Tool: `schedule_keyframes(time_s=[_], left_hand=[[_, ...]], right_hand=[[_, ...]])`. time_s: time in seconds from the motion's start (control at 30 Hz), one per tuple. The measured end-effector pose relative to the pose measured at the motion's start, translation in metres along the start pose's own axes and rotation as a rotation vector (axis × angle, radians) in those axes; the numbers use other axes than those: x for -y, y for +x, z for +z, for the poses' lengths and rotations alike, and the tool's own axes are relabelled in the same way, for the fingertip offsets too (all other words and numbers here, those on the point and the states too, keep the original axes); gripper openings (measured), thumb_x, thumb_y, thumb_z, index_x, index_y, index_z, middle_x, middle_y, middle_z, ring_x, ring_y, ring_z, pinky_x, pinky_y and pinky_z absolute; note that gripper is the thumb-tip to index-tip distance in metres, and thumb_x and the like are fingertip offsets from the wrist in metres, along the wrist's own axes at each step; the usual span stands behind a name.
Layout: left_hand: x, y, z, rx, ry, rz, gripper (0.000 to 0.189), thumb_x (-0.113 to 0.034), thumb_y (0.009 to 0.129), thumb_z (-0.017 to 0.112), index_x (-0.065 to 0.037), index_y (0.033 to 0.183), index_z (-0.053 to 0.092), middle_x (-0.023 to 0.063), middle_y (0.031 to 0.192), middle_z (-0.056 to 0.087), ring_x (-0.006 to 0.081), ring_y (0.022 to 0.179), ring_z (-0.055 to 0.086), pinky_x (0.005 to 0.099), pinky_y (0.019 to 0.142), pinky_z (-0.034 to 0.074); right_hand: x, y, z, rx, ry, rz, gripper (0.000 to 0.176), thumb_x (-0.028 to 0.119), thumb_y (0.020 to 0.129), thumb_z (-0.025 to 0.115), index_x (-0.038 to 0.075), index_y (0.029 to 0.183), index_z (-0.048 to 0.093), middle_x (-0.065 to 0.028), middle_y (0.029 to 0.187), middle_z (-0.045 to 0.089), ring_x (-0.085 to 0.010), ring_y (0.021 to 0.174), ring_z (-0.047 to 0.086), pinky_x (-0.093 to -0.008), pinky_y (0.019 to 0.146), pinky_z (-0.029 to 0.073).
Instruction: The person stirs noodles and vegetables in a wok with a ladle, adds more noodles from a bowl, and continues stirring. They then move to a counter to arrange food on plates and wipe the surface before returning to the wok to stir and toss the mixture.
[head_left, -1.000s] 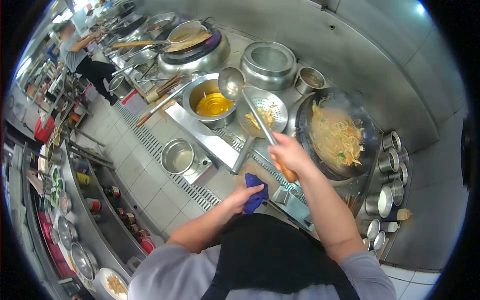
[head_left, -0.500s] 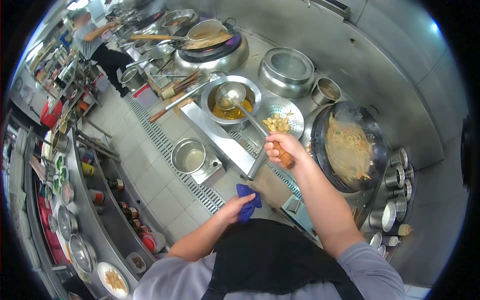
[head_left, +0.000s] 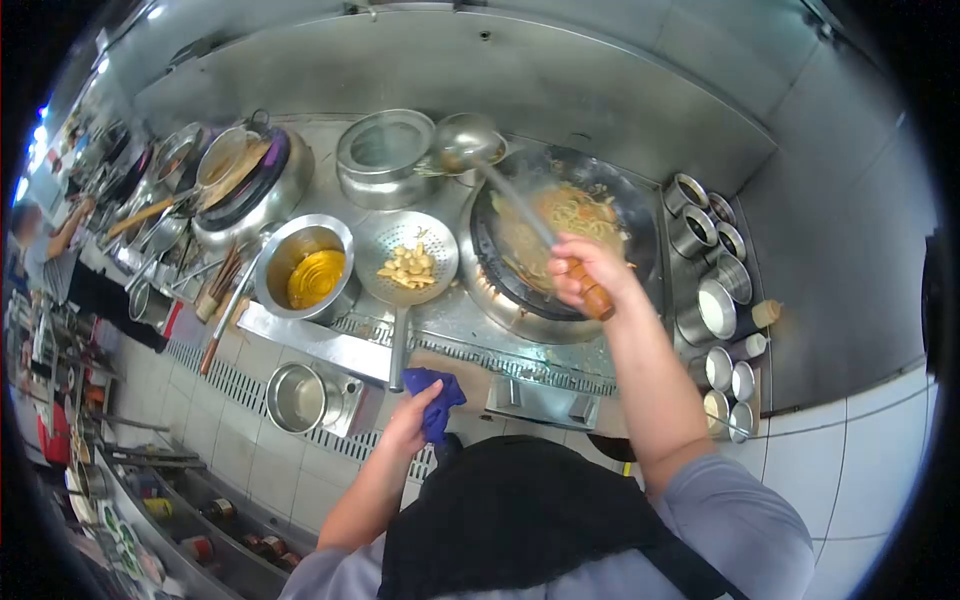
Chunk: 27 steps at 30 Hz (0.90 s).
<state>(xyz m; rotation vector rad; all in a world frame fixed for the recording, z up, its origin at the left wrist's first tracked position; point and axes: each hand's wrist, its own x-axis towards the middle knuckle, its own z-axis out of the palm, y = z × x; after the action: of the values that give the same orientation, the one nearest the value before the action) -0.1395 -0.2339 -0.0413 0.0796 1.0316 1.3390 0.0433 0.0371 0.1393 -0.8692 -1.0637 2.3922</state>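
My right hand [head_left: 590, 275] is wrapped round the wooden handle of a metal ladle [head_left: 470, 140]. The ladle's bowl is up at the back, beside a small metal pot and left of the wok. Steaming noodles [head_left: 575, 225] lie in the black wok [head_left: 640, 255], partly behind my hand and the ladle's shaft. My left hand [head_left: 408, 420] grips a bunched blue cloth [head_left: 435, 400] low in front of the stove edge. Near it, the handle of a perforated strainer [head_left: 440, 235] points toward me; pale yellow pieces [head_left: 408, 268] sit in its bowl.
A deep pot [head_left: 345, 255] of yellow oil stands left of the strainer, with a lidded pot [head_left: 385, 165] behind. Several metal containers [head_left: 716, 305] line the right side. A second wok [head_left: 255, 180] and another person [head_left: 60, 260] are at far left. A pot [head_left: 297, 398] sits lower left.
My view has turned to the right. The ladle has moved from over the oil pot to beside the wok, still in my right hand. My left hand keeps hold of the cloth.
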Motion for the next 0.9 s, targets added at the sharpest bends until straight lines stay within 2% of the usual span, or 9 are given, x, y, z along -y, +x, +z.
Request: schedule_keyframes(time_s=[0.07, 0.13, 0.23, 0.37, 0.5, 0.7, 0.8, 0.87, 0.9], left_hand=[[-0.002, 0.008, 0.016, 0.001, 0.048, -0.024, 0.034, -0.030, 0.088, 0.067, -0.005, 0.108, 0.057, 0.0049, 0.082, 0.063, 0.0128, 0.062, 0.058, 0.0258, 0.052, 0.046], [0.001, 0.017, 0.036, 0.021, 0.091, -0.010, 0.033, -0.034, 0.089, 0.065, -0.005, 0.104, 0.058, 0.0066, 0.077, 0.063, 0.0145, 0.055, 0.057, 0.0268, 0.046, 0.046], [0.004, 0.031, 0.054, 0.139, 0.071, -0.077, 0.033, -0.035, 0.090, 0.064, -0.006, 0.103, 0.058, 0.0064, 0.077, 0.063, 0.0141, 0.053, 0.056, 0.0259, 0.045, 0.044], [0.002, 0.046, 0.096, 0.026, -0.045, -0.101, 0.040, -0.044, 0.091, 0.060, -0.007, 0.106, 0.060, 0.0075, 0.079, 0.064, 0.0201, 0.059, 0.058, 0.0318, 0.053, 0.048], [-0.002, 0.102, 0.110, 0.347, -0.041, -0.123, 0.048, -0.050, 0.097, 0.044, -0.006, 0.113, 0.057, 0.0094, 0.094, 0.066, 0.0233, 0.077, 0.066, 0.0400, 0.066, 0.056], [-0.015, 0.146, 0.172, 0.428, 0.119, -0.097, 0.056, -0.054, 0.098, 0.037, -0.005, 0.120, 0.050, 0.0116, 0.099, 0.065, 0.0255, 0.082, 0.067, 0.0463, 0.066, 0.057], [-0.011, 0.150, 0.178, 0.292, 0.168, -0.156, 0.046, -0.048, 0.098, 0.043, -0.008, 0.119, 0.052, 0.0115, 0.095, 0.066, 0.0258, 0.076, 0.066, 0.0444, 0.063, 0.057], [-0.007, 0.147, 0.178, 0.261, 0.194, -0.177, 0.042, -0.045, 0.098, 0.046, -0.008, 0.117, 0.053, 0.0111, 0.092, 0.066, 0.0261, 0.073, 0.066, 0.0434, 0.061, 0.057], [-0.004, 0.142, 0.180, 0.260, 0.178, -0.220, 0.041, -0.044, 0.097, 0.048, -0.007, 0.114, 0.053, 0.0114, 0.091, 0.065, 0.0272, 0.072, 0.066, 0.0420, 0.058, 0.056]], right_hand=[[0.008, -0.009, -0.034, -0.149, -0.092, -0.078, 0.012, 0.009, 0.090, 0.052, 0.009, 0.100, 0.046, -0.0026, 0.066, 0.051, -0.0137, 0.044, 0.048, -0.0297, 0.037, 0.037], [0.006, -0.017, -0.071, -0.498, -0.959, -0.206, 0.020, 0.008, 0.087, 0.052, 0.004, 0.106, 0.052, -0.0054, 0.065, 0.055, -0.0160, 0.043, 0.051, -0.0325, 0.040, 0.041], [0.012, -0.087, -0.075, -0.709, -1.185, -0.174, 0.038, 0.007, 0.083, 0.051, 0.000, 0.120, 0.052, -0.0087, 0.065, 0.057, -0.0176, 0.043, 0.054, -0.0334, 0.043, 0.045], [0.000, -0.130, -0.124, -0.718, -1.037, -0.196, 0.051, 0.004, 0.082, 0.048, 0.001, 0.132, 0.046, -0.0063, 0.064, 0.055, -0.0161, 0.041, 0.051, -0.0300, 0.038, 0.041], [-0.019, -0.103, -0.119, -0.801, -0.986, -0.036, 0.055, 0.005, 0.081, 0.049, 0.001, 0.136, 0.042, -0.0108, 0.068, 0.059, -0.0179, 0.045, 0.056, -0.0330, 0.043, 0.045], [-0.057, -0.125, -0.111, -0.360, -0.566, -0.002, 0.061, 0.008, 0.083, 0.052, 0.006, 0.142, 0.039, -0.0001, 0.061, 0.047, -0.0129, 0.043, 0.047, -0.0291, 0.041, 0.040], [-0.069, -0.168, -0.122, -0.483, -0.781, -0.023, 0.059, 0.009, 0.084, 0.052, 0.010, 0.141, 0.041, -0.0098, 0.067, 0.059, -0.0231, 0.049, 0.057, -0.0364, 0.048, 0.047], [-0.080, -0.187, -0.136, -0.737, -1.359, -0.211, 0.064, 0.012, 0.083, 0.056, 0.018, 0.144, 0.038, -0.0189, 0.075, 0.064, -0.0363, 0.064, 0.063, -0.0454, 0.060, 0.050], [-0.086, -0.195, -0.148, -0.738, -1.356, -0.215, 0.064, 0.012, 0.083, 0.056, 0.018, 0.144, 0.038, -0.0189, 0.075, 0.064, -0.0363, 0.064, 0.063, -0.0454, 0.060, 0.050]])
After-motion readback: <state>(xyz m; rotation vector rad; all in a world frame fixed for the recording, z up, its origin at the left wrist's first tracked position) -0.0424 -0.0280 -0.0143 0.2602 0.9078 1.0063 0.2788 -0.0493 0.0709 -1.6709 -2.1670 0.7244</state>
